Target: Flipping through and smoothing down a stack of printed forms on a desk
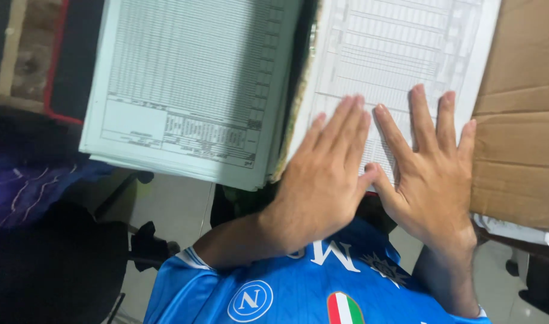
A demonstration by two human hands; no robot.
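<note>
Here both hands lie flat on the right-hand sheaf of printed sheets [400, 54], a thick bundle of pale paper ruled with fine tables, which rests at the near edge of what seems to be a desk. The left hand [325, 174] has its fingers [340, 123] held close together and laid flat on the top sheet, gripping nothing; the right hand [433, 174] has its fingers [423, 114] spread wide and pressed down likewise, the two thumbs touching. Such a bundle is likely heavy as a whole yet limp sheet by sheet: the top leaves would slide or crease under a careless push, and its worn left edge looks frayed and apt to tear. The firmest hold is probably at the sides of the whole block, palms pressing inward. Just beside it on the left lies a second stack of tabled sheets [184, 84], its corner overhanging the edge. A flattened brown cardboard sheet [517, 120] touches the right side and hems the right hand in. Below are the person's blue shirt [298, 288] and a pale floor [178, 207].
</note>
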